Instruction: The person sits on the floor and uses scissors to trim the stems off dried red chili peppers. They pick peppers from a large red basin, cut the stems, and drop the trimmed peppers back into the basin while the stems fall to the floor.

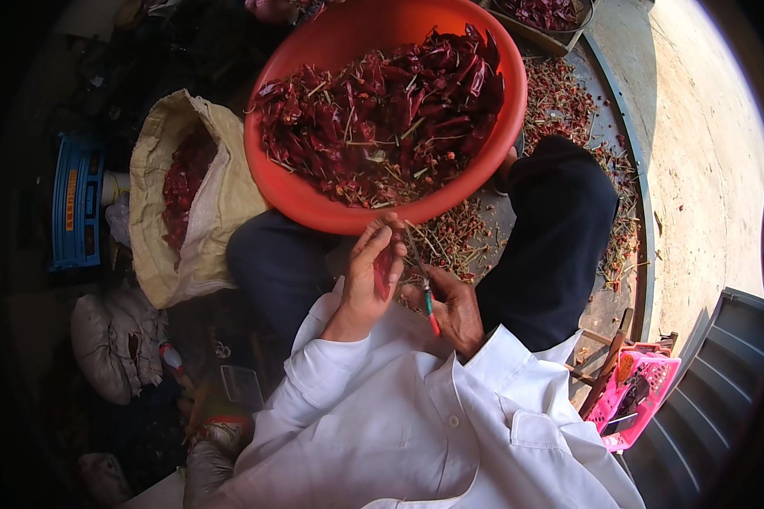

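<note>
My left hand (pixel 364 280) holds a dried red chilli (pixel 383 272) upright between thumb and fingers, just below the near rim of a large orange-red plastic basin (pixel 382 224). A heap of dried red chillies (pixel 388 121) with loose stems lies in the basin. My right hand (pixel 453 308) grips scissors (pixel 428 299) with green and red handles, their blades pointing up beside the fingertips of my left hand. Whether the blades touch the chilli cannot be told. Cut stems (pixel 461 245) lie on the floor under the basin's near side.
A woven sack (pixel 229 197) holding red chillies stands left of the basin. A blue plastic crate (pixel 76 202) is farther left. At the lower right is a pink plastic basket (pixel 643 382) by a wooden stool. More stems and chilli bits (pixel 560 102) cover the floor at the upper right.
</note>
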The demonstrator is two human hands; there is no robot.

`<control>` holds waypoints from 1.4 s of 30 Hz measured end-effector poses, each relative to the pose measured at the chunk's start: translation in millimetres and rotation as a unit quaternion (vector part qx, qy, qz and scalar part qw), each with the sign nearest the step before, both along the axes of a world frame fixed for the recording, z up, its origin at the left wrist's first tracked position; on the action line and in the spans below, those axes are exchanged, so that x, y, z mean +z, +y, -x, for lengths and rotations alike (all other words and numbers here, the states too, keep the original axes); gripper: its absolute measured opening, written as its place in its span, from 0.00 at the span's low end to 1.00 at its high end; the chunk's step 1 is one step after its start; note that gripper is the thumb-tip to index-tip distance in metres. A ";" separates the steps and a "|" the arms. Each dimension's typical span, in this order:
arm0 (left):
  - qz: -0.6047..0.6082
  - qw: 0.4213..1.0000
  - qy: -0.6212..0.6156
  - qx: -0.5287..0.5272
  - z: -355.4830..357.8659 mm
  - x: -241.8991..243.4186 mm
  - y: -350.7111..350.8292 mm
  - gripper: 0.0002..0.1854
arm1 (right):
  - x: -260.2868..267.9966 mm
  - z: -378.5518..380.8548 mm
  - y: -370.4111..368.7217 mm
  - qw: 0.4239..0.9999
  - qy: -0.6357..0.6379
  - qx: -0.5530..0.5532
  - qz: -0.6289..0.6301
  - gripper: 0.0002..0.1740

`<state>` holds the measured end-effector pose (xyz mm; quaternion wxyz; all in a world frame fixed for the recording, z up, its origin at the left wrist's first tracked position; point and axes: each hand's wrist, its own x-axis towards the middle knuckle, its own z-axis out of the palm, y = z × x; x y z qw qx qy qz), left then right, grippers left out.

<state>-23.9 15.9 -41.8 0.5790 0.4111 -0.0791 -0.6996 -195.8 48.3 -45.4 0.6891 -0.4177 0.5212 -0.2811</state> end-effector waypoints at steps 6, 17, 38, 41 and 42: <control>-0.009 0.962 -0.271 -0.038 -10.1 11.7 1.7 0.16 | 0.2 4.3 -0.1 0.998 0.023 -0.052 -0.014 0.25; 0.242 0.663 -0.686 -0.178 -20.2 35.4 -7.9 0.19 | 6.1 3.1 3.7 0.990 0.108 -0.028 0.082 0.24; 0.186 0.803 -0.528 -0.204 -28.9 30.4 -6.1 0.12 | 21.9 11.4 -6.2 0.989 -0.075 0.037 -0.121 0.19; 0.178 0.827 -0.495 -0.197 -31.7 18.0 -1.0 0.14 | 21.9 13.6 -5.4 0.969 -0.168 0.039 -0.178 0.21; 0.170 0.837 -0.480 -0.199 -33.0 15.1 0.5 0.15 | 19.9 13.7 -5.0 0.963 -0.176 0.047 -0.197 0.22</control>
